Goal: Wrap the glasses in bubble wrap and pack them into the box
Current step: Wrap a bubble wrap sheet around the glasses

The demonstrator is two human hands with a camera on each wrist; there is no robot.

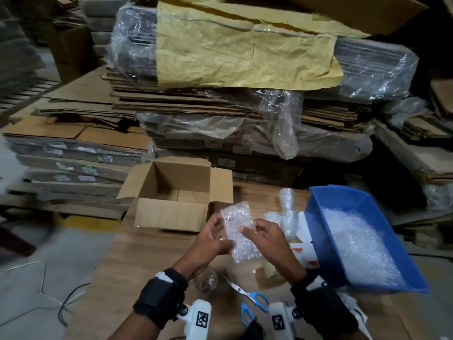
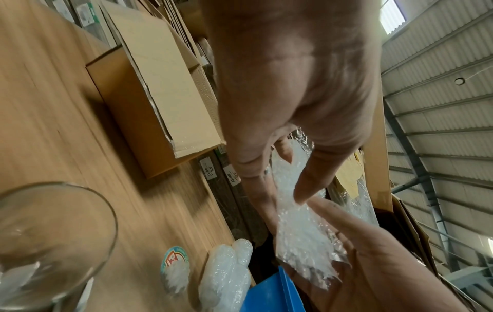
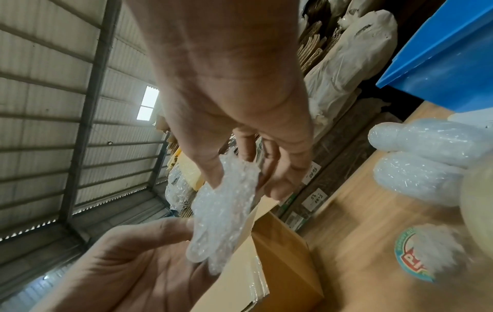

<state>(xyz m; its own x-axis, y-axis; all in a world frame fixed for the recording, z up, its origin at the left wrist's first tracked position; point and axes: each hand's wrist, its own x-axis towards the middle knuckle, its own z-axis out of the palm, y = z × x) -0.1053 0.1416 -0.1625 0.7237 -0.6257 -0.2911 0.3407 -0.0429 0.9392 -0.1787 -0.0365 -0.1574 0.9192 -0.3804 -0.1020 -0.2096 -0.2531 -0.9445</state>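
Note:
Both hands hold one small sheet of bubble wrap (image 1: 239, 231) up over the wooden table. My left hand (image 1: 221, 233) pinches its left edge between thumb and fingers, and the left wrist view shows the sheet (image 2: 304, 238) in that pinch. My right hand (image 1: 247, 230) pinches the right edge, with the sheet (image 3: 221, 215) under its thumb. A bare clear glass (image 1: 206, 280) (image 2: 53, 232) lies on the table under my left wrist. Two or three wrapped glasses (image 1: 286, 209) (image 3: 421, 160) stand to the right. The open cardboard box (image 1: 169, 214) sits just beyond the hands and looks empty.
A blue bin (image 1: 318, 229) holding more bubble wrap stands at the right. Blue-handled scissors (image 1: 252, 300) lie between my wrists, with a yellowish tape roll (image 1: 268, 268) beside them. White packets (image 1: 304, 251) lie against the bin. Stacks of flattened cartons (image 1: 208, 106) rise behind the table.

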